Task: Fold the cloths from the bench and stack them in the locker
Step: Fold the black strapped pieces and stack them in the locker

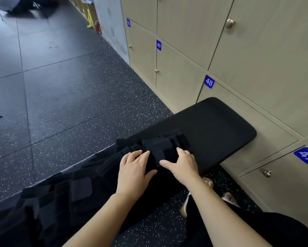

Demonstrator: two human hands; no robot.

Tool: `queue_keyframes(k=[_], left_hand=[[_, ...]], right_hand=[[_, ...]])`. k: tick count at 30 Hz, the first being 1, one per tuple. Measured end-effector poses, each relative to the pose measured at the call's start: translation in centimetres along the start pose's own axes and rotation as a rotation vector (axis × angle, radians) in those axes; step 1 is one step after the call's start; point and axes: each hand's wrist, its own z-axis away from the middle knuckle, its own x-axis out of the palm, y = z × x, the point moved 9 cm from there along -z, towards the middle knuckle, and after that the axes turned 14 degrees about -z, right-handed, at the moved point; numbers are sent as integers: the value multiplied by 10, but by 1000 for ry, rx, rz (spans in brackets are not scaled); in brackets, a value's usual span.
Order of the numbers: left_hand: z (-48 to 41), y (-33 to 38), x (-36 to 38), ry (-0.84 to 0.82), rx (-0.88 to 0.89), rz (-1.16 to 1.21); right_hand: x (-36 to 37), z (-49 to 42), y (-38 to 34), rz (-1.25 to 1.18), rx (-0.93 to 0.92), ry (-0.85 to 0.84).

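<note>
One cloth (165, 146): black, part-folded, it is lying mid-counter (215, 122) under both hands, with layered strips showing beyond the fingers.
Fold: the layers are likely waiting to spring open if the pressure comes off before the crease is set.
Edges: black cloth is sitting on a black counter, so its borders are hard to read and a skewed fold is a real chance.
Pile (64, 196): more black cloths are trailing toward the lower left and touching the one in hand, so lifting it could be dragging a neighbour along.
Counter edge: part of the pile is hanging over the side, and a tug could be sending it down to the floor (60, 97).
Lockers (242, 111): every door in view is shut, so freeing a hand for a knob may be loosening the fold.
Left hand (134, 168): it is lying flat on the cloth's left part, fingers straight and close together, thumb spread, pressing down.
Right hand (182, 165): it is arching over the cloth's right part, thumb stretched flat toward the left hand. Its fingertips are hidden, so I cannot tell whether it is pinching a layer or only pressing.
Forearms: both are reaching in bare from the lower edge, converging on the cloth.
</note>
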Motion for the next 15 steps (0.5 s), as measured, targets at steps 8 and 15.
queue_keyframes(k=[8, 15], left_hand=[[0, 1, 5, -3, 1, 23], [-1, -4, 7, -30, 24, 40]], right_hand=[[11, -11, 3, -292, 81, -28], [-4, -15, 9, -426, 56, 17]])
